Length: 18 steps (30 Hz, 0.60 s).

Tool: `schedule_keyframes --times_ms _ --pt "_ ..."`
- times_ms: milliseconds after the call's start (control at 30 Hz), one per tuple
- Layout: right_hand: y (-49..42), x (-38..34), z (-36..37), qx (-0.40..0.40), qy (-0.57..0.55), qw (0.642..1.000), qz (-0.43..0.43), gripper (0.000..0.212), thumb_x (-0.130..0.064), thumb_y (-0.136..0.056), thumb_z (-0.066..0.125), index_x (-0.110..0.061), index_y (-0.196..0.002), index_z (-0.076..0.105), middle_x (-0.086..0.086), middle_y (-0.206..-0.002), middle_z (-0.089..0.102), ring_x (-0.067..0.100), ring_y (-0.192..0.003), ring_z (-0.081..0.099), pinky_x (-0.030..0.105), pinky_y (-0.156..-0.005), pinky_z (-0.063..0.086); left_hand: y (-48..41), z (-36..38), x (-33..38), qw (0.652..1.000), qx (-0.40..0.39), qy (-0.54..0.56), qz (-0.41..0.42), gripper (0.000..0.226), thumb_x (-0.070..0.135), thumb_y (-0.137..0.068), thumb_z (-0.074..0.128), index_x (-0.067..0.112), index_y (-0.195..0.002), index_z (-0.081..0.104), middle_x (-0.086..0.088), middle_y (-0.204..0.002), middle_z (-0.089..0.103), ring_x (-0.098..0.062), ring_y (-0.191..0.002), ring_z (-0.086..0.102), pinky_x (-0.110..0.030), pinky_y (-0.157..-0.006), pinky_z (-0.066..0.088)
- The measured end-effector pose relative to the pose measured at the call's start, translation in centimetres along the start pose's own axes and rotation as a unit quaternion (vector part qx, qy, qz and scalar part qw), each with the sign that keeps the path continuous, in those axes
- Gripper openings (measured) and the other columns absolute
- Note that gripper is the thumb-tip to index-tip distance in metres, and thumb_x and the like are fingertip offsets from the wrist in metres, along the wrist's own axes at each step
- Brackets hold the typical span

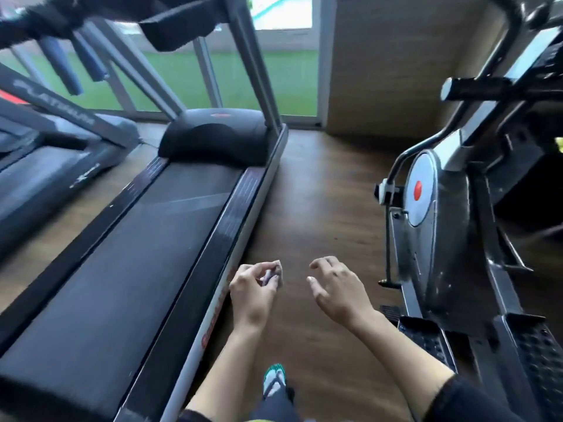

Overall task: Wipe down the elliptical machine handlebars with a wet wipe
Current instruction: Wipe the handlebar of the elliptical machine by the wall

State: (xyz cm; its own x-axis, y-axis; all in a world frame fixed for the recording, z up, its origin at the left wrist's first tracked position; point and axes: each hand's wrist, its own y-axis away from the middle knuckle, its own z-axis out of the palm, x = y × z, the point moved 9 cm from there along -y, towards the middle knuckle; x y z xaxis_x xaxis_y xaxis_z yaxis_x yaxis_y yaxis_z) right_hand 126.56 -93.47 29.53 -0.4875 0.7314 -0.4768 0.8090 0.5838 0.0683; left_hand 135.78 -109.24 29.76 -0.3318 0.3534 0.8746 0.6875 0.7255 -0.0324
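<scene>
My left hand (254,289) pinches a small crumpled white wet wipe (273,274) between thumb and fingertips, held low over the wooden floor. My right hand (336,287) hovers beside it, a short gap apart, fingers loosely curled and holding nothing. The elliptical machine (451,226) stands to my right, grey and black with a red-dotted flywheel disc. One black handlebar (478,88) with a silver end cap juts out at upper right, well above both hands. A curved upper bar (515,19) shows at the top right corner.
A treadmill (170,226) runs along my left, its side rail just left of my left hand. A second treadmill (58,153) lies farther left. A strip of wooden floor (320,193) separates treadmill and elliptical. Elliptical pedals (426,336) sit at lower right. My sandalled foot (274,380) is below.
</scene>
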Motion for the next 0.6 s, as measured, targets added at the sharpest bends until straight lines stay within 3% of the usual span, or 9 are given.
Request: schedule_keyframes --times_ms 167,367,600 --pt "-10.6 1.5 -3.7 0.055 -0.017 0.995 0.077 0.031 -0.033 -0.095 0.048 -0.021 -0.123 0.054 -0.002 -0.128 0.053 0.019 -0.117 0.051 0.031 -0.095 0.039 -12.6 4.6 5.5 0.994 -0.082 0.019 0.075 0.025 0.018 -0.076 0.081 0.041 -0.078 0.071 0.008 -0.081 0.061 -0.010 -0.061 0.064 -0.041 -0.063 0.057" --pt "-20.6 5.9 -6.8 0.097 -0.026 0.983 0.153 0.032 -0.032 -0.095 0.048 -0.020 -0.124 0.053 0.000 -0.128 0.053 0.019 -0.120 0.049 0.032 -0.096 0.039 -24.5 12.6 9.3 0.984 -0.141 0.008 0.109 0.018 0.016 -0.074 0.081 0.032 -0.081 0.076 0.011 -0.080 0.062 -0.007 -0.065 0.063 -0.028 -0.068 0.054" --pt "-31.7 13.4 -11.2 0.118 -0.011 0.974 0.193 0.034 -0.033 -0.095 0.046 -0.021 -0.127 0.050 -0.001 -0.132 0.049 0.019 -0.121 0.048 0.031 -0.097 0.038 -35.1 23.4 13.7 0.976 -0.177 0.052 0.117 0.019 0.013 -0.072 0.080 0.030 -0.080 0.077 0.008 -0.079 0.065 -0.009 -0.066 0.067 -0.035 -0.066 0.058"
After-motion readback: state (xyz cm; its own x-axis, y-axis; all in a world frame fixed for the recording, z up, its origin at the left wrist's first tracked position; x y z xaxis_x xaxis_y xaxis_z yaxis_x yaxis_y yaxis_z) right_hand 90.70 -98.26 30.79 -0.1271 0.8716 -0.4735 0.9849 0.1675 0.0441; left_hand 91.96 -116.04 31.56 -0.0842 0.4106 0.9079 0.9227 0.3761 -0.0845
